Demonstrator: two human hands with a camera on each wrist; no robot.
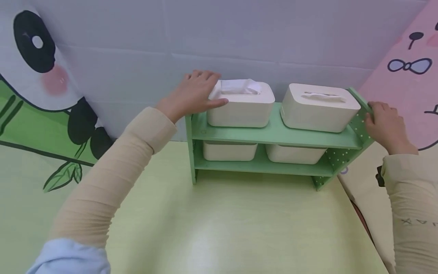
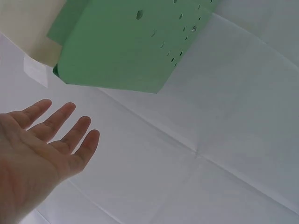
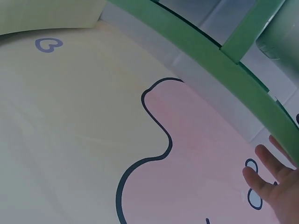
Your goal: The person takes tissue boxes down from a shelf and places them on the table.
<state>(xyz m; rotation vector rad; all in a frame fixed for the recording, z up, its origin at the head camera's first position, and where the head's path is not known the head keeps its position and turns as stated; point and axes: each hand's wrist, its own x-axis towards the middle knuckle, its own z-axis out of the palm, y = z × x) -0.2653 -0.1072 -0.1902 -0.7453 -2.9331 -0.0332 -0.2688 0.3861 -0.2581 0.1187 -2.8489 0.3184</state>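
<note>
A small green two-tier shelf (image 1: pixel 236 134) stands on the table. On its top tier sit a left white tissue box (image 1: pixel 241 113), with tissue out of its slot, and a right white tissue box (image 1: pixel 318 112). My left hand (image 1: pixel 196 91) is over the left end of the left box, fingers spread and thumb reaching across its front edge; in the left wrist view the same hand (image 2: pixel 46 144) has its fingers apart below the green side panel (image 2: pixel 117 46). At the shelf's right side panel, my right hand (image 1: pixel 386 123) lies along the upper edge, its fingers extended in the right wrist view.
On the lower tier are two more white boxes (image 1: pixel 229 151), partly hidden by the tier above. The pale yellow table (image 1: pixel 222 220) ends at a slanting right edge. Behind the shelf hangs a creased pale cloth (image 1: pixel 219 34), and a pink cartoon sheet (image 1: pixel 410 87) covers the right side.
</note>
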